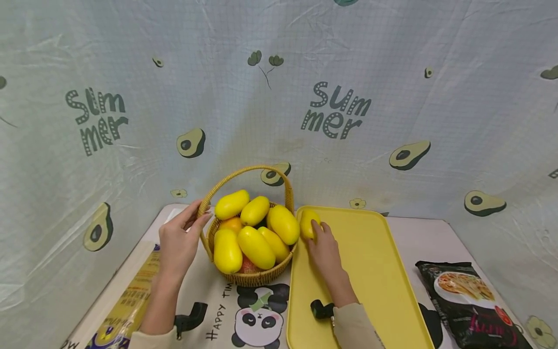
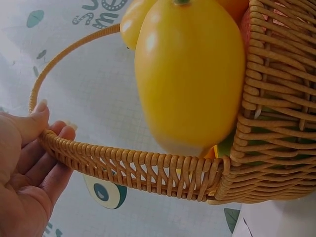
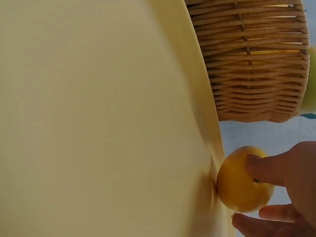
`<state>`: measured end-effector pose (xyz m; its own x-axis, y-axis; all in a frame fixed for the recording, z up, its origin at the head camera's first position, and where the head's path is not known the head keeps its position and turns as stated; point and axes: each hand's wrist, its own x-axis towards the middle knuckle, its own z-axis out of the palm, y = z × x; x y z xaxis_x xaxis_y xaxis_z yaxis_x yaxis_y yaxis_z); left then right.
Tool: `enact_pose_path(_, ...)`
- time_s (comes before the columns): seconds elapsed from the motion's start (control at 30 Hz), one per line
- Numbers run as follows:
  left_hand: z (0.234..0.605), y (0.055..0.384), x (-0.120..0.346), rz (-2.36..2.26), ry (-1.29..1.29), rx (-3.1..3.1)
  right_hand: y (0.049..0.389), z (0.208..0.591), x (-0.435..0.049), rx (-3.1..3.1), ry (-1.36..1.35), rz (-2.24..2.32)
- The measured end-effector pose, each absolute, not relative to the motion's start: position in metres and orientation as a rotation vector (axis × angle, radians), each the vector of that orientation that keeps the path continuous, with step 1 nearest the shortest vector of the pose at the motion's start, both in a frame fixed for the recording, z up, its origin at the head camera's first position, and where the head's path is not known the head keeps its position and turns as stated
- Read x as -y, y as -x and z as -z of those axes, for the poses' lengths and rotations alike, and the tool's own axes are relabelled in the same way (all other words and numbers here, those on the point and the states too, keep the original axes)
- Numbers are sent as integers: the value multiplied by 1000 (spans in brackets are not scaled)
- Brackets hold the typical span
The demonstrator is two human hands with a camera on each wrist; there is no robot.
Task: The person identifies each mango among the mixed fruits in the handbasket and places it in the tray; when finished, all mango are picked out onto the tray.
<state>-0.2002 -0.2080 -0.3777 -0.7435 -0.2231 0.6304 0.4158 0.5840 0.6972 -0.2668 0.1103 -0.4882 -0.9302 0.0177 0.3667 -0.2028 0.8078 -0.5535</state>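
Observation:
A wicker basket (image 1: 257,279) heaped with yellow oblong fruits (image 1: 256,247) stands left of a yellow tray (image 1: 362,271). My left hand (image 1: 180,240) holds the left side of the basket handle (image 2: 133,160), thumb on one side and fingers on the other. At the tray's back left corner, my right hand (image 1: 326,252) grips another yellow oblong fruit (image 3: 244,180) with thumb and fingers. That fruit is by the tray's rim, beside the basket. An orange fruit (image 1: 232,224) and a reddish fruit (image 1: 247,265) show partly beneath the yellow ones.
A black food packet (image 1: 472,305) lies right of the tray, and a long yellow packet (image 1: 131,300) lies at the left. The tablecloth has a panda print (image 1: 259,320) in front of the basket. A printed curtain (image 1: 244,97) hangs behind and at both sides.

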Motion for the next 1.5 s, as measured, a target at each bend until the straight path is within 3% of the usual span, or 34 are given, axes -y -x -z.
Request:
enact_pose_path(0.43,378,201,209,1147,171,2117,263,465,-121,2697,-78,-943)
enact_pose_path(0.9,379,201,211,1138,174,2112,254,441,-107,2604,-262,-1209)
enact_pose_path(1.5,380,202,210,1155,179,2104,250,454,-67,2604,-359,-1200)
